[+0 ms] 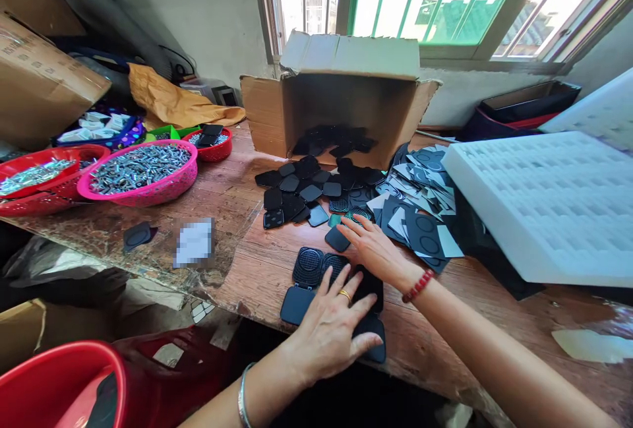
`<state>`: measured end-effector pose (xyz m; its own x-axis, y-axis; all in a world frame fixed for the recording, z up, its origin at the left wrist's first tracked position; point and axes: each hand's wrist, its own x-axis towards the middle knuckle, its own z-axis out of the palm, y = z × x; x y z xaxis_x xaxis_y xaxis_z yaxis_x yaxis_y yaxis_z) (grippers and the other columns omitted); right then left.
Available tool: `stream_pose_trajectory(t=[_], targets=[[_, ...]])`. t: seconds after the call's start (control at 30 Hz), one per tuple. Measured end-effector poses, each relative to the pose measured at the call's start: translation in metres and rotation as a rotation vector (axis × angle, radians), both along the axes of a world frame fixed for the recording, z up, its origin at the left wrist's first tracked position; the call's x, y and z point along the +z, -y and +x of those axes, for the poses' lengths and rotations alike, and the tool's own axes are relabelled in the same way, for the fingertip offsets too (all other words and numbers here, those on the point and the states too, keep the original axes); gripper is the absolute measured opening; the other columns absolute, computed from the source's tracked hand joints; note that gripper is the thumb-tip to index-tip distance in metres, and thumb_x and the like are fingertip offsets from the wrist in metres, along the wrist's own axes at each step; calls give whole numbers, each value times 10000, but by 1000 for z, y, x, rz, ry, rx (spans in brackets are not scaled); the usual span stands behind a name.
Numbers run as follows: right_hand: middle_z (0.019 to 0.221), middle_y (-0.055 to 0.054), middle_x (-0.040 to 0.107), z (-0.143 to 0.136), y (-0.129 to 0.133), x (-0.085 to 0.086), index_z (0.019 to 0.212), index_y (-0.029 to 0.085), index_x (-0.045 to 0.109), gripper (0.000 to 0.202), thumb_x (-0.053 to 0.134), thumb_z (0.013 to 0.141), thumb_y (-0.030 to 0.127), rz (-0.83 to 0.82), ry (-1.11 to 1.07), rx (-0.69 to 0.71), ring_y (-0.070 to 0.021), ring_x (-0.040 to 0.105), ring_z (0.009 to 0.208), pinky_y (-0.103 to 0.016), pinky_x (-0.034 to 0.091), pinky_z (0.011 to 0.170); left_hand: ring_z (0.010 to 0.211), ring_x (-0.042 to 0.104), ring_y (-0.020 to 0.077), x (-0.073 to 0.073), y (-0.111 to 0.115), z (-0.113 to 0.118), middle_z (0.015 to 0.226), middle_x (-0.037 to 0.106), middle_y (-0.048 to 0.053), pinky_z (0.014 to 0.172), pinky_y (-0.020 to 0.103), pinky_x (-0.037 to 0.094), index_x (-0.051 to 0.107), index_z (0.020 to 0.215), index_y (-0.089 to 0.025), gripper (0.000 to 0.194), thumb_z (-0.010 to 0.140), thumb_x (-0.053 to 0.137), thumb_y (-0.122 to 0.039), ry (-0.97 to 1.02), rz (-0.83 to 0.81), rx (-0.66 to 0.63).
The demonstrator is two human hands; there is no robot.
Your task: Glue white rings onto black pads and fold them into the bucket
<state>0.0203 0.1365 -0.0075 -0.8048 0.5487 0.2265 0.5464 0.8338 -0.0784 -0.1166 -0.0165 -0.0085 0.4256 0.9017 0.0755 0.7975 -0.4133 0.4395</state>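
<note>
My left hand [332, 326] lies with spread fingers over a group of black hinged square pieces near the table's front edge. Among these, a ridged half with a round pattern [309, 266] and a smooth flat half [295, 306] show; my fingers cover others. Farther up, my right hand [378, 251] is stretched out, its fingertips at a single black square piece [337, 239]. Whether they press on it is unclear. Just beyond is a loose heap of black rounded-square pieces [311, 192], some with ridged round patterns.
A cardboard box [264, 115] lies open toward me, black pieces inside. Right of the heap are dark and white sheets [420, 227] and a white foam tray [558, 210]. Leftward stands a pink basket [190, 174] of small metal parts. A red bucket [121, 365] is below the edge.
</note>
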Motion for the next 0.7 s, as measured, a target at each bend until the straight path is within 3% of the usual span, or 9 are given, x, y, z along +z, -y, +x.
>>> stream_pose_trajectory(t=[0.13, 0.27, 0.37, 0.47, 0.63, 0.7], targets=[[1185, -160, 657, -20, -23, 2, 1251, 138, 601, 490, 725, 792, 259, -33, 97, 101, -312, 548, 1101, -449, 471, 913, 1481, 184, 349, -6, 1, 7, 1572, 333, 141, 1178, 623, 165, 456, 1439, -283, 649, 904, 449, -652, -10, -50, -3], [997, -125, 689, -11, -25, 1, 1100, 141, 659, 240, 608, 867, 164, -50, 128, 123, -269, 550, 1049, -395, 449, 925, 1476, 204, 348, -7, 1, 3, 1566, 350, 136, 1175, 628, 163, 469, 1428, -293, 627, 899, 492, -628, -9, -66, 9], [1093, -109, 683, 3, -20, 0, 1119, 155, 658, 302, 459, 910, 68, -68, 113, 94, -231, 549, 1070, -353, 449, 941, 1479, 194, 348, -7, 0, 1, 1570, 338, 144, 1175, 625, 157, 469, 1429, -292, 628, 896, 503, -623, 3, -72, 7], [1207, -127, 653, 13, -13, 0, 1148, 133, 654, 343, 432, 902, 47, -75, 75, 2, -231, 553, 1111, -358, 445, 982, 1481, 188, 347, -9, 0, 0, 1575, 330, 137, 1173, 632, 144, 468, 1429, -303, 629, 889, 518, -621, 15, -80, 6], [1269, -196, 621, 13, 1, -7, 1229, 105, 627, 354, 505, 953, 289, -79, 21, -162, -311, 556, 1183, -482, 448, 1005, 1481, 190, 347, -9, 0, -1, 1577, 332, 120, 1169, 645, 138, 469, 1427, -317, 632, 876, 546, -618, 17, -100, -2], [1309, -199, 604, 12, 6, -11, 1195, 118, 653, 334, 538, 935, 293, -84, 16, -166, -320, 512, 1262, -510, 397, 1068, 1478, 204, 344, -8, 1, -1, 1574, 339, 120, 1173, 636, 147, 475, 1423, -315, 629, 873, 561, -607, 10, -100, 2]])
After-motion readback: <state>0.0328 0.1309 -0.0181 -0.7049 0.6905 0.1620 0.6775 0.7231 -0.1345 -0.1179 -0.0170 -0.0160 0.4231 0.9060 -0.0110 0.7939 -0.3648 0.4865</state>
